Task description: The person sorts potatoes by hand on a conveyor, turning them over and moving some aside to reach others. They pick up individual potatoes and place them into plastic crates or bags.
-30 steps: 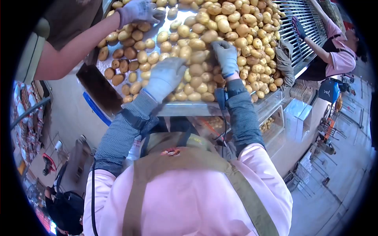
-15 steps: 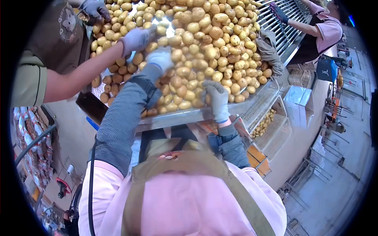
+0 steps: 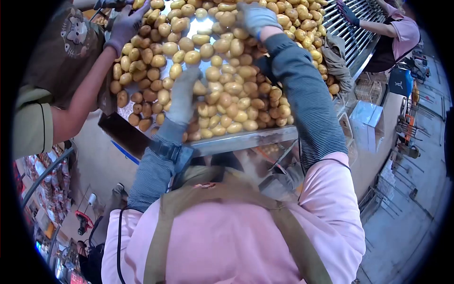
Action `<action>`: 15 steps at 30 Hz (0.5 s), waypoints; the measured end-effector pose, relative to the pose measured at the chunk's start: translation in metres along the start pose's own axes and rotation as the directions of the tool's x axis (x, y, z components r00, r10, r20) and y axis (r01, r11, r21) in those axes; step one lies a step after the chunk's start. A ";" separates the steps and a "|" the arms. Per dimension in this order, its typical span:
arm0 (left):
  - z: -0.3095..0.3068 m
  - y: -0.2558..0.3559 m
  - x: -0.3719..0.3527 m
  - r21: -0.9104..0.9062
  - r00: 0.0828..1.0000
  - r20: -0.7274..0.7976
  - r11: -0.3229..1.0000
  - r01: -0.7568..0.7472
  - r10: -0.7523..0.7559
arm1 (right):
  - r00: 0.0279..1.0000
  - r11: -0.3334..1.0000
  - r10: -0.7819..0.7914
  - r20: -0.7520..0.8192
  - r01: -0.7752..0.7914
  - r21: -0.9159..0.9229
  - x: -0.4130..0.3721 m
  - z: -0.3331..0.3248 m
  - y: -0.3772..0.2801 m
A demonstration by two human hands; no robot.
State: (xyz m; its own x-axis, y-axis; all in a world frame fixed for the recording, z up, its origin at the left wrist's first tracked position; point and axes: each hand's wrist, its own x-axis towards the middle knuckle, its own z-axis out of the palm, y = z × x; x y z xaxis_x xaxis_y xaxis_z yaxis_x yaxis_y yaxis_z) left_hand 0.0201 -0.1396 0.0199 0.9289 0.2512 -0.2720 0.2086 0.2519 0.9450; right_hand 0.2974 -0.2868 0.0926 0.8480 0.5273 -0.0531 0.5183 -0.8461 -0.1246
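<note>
Many yellow-brown potatoes (image 3: 231, 87) lie spread over a metal sorting table (image 3: 246, 141). My left hand (image 3: 182, 97), in a pale glove and blurred by motion, is among the potatoes on the left. Its fingers stretch forward, beside a potato (image 3: 199, 88). My right hand (image 3: 260, 20), also in a pale glove, reaches to the far part of the heap. Its fingers bend down onto the potatoes there; their tips are hidden, so a hold on one cannot be made out.
At the left, a co-worker's purple-gloved hand (image 3: 125, 26) is at the potatoes. Another person (image 3: 390, 35) stands by a metal roller rack (image 3: 362, 33) at the upper right. A grey cloth (image 3: 336, 59) hangs on the table's right edge. A plastic-covered bin (image 3: 366, 123) stands beyond.
My right hand has moved from the near edge to the far potatoes. My left hand has come back nearer to me. The co-worker's hand has moved up and left; more bare table shows on the left.
</note>
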 end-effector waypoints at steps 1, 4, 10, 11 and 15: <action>-0.001 0.013 0.001 0.120 1.000 0.002 0.993 -0.012 0.012 | 0.999 0.974 0.048 -0.017 -0.043 0.221 -0.018 -0.015 0.000; -0.009 0.022 0.020 0.344 0.992 -0.067 0.936 -0.073 0.103 | 0.959 0.527 0.263 0.102 -0.231 0.818 -0.099 -0.050 -0.005; 0.018 0.021 0.044 0.858 0.862 0.505 0.140 -0.495 -0.043 | 0.866 -0.520 0.247 0.434 -0.260 0.814 -0.312 0.021 -0.031; 0.025 0.023 0.056 0.851 0.843 0.525 0.067 -0.520 -0.115 | 0.833 -0.584 0.257 0.490 -0.270 0.765 -0.336 0.031 -0.048; 0.031 0.084 0.075 0.817 0.881 0.343 0.567 -0.108 -0.326 | 0.905 -0.971 -0.031 0.424 -0.127 0.201 -0.370 0.061 -0.076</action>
State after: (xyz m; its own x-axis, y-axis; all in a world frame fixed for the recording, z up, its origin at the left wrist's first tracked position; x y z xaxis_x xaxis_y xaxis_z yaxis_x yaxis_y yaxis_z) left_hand 0.1169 -0.1287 0.0848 0.8553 -0.1815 -0.4854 0.2673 -0.6479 0.7133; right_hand -0.0622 -0.4127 0.0613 0.7049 0.5367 -0.4638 -0.6336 0.7703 -0.0717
